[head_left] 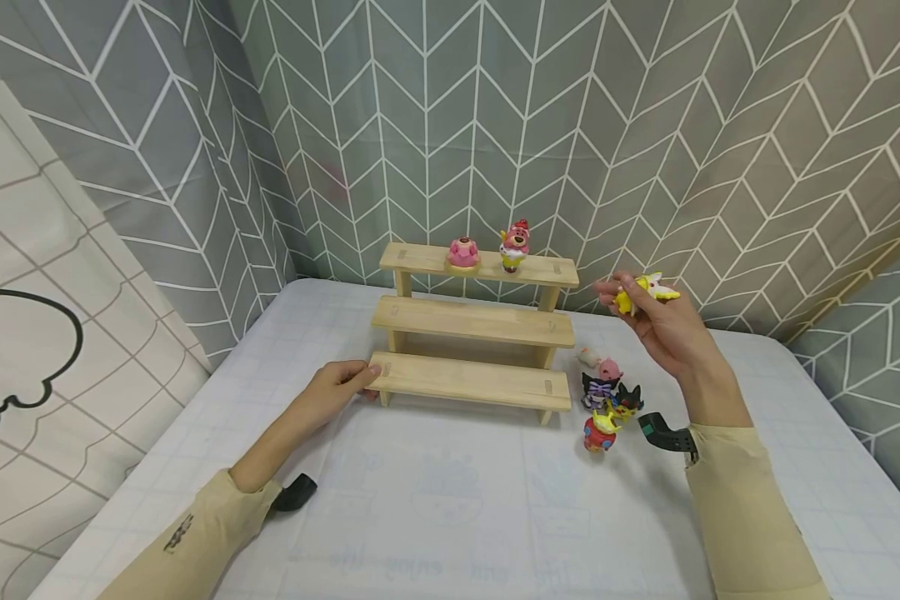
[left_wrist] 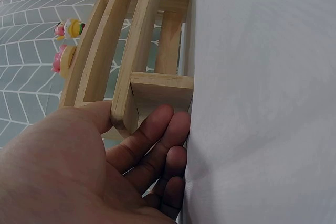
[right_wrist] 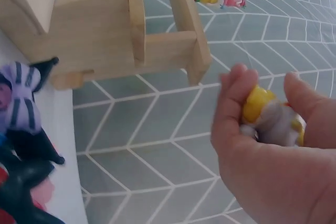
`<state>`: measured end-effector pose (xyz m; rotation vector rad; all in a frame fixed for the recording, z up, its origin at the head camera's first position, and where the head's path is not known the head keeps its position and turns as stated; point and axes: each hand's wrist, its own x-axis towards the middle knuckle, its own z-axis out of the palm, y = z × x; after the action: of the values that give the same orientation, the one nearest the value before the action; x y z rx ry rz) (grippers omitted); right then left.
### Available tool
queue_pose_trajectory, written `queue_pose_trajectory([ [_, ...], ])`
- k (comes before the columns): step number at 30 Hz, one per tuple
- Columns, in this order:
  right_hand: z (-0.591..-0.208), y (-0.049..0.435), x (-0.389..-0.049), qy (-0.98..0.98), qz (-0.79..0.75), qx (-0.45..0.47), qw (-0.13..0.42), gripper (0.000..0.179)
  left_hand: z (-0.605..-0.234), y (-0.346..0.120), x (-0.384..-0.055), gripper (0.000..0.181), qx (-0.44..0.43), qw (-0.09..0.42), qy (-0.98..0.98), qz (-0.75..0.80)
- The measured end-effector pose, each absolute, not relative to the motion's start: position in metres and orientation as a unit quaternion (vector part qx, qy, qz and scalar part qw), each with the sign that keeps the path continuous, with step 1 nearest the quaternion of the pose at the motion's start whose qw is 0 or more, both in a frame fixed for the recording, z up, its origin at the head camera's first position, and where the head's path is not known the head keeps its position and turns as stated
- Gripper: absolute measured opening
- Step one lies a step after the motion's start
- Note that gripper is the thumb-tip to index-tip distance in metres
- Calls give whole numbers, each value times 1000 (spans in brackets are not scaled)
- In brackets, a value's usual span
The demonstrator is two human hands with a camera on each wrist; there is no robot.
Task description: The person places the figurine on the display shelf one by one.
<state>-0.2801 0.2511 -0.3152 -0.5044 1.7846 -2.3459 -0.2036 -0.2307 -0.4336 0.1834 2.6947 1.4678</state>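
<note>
A three-step wooden display shelf (head_left: 472, 322) stands on the table. My left hand (head_left: 337, 388) grips the left end of its lowest step, thumb on top and fingers curled underneath, as the left wrist view shows. Off the shelf's right end, my right hand (head_left: 671, 329) holds up a small yellow and white figurine (head_left: 648, 292) between thumb and fingers. In the right wrist view the fingers partly hide this figurine (right_wrist: 275, 121). On the top step sit a pink figurine (head_left: 462, 253) and, to its right, a pink bear figurine with a red hat (head_left: 514, 245).
Several figurines cluster on the table right of the shelf, among them a black one with a striped bow (head_left: 598, 390), a black-eared yellow one (head_left: 627, 402) and a red and yellow one (head_left: 600, 433). A patterned grey curtain (head_left: 450, 125) hangs behind the white-covered table (head_left: 435, 517).
</note>
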Motion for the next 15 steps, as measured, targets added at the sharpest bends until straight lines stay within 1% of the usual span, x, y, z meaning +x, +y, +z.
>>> queue_pose_trajectory([
  [2, -314, 250, -279, 631, -752, -173, 76, 27, -433, -231, -204, 41, 59, 32, 876, 478],
  [5, -314, 248, -278, 673, -714, -181, 67, 34, -433, -230, -204, 39, 57, 31, 875, 479],
  [9, -315, 245, -277, 689, -702, -176, 27, 38, -432, -230, -203, 38, 53, 31, 874, 483],
  [11, -315, 243, -277, 690, -703, -171, 4, 36, -432, -230, -203, 38, 55, 32, 874, 482],
  [15, -316, 242, -274, 688, -709, -151, -24, 25, -431, -230, -203, 40, 58, 32, 875, 480],
])
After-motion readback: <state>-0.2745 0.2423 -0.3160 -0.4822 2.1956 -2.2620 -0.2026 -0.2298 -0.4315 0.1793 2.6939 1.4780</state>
